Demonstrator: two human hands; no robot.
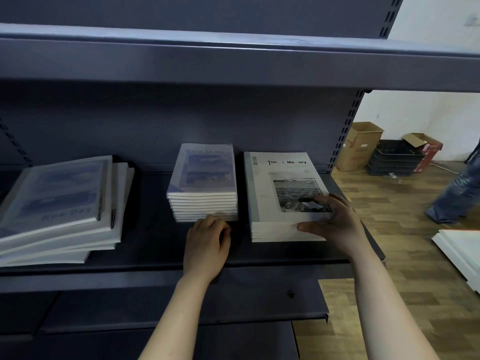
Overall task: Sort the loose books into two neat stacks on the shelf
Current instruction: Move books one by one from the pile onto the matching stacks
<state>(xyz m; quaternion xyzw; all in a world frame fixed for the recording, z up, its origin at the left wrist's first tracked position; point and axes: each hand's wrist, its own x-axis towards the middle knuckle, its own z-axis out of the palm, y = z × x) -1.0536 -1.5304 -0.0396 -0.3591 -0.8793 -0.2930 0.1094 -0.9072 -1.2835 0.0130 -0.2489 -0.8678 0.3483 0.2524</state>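
Gripping front corner of Time & Memory stack (280, 183) with right hand (335, 219) — thumb on page edges. Touching small stack (204, 183) beside it on shelf (145, 242) with curled left hand (207, 245) — grasp unclear.

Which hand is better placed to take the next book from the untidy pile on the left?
Probably the left hand: it only touches the front of the middle stack, nearer the untidy pile. The right hand grips the Time & Memory stack, farthest away.
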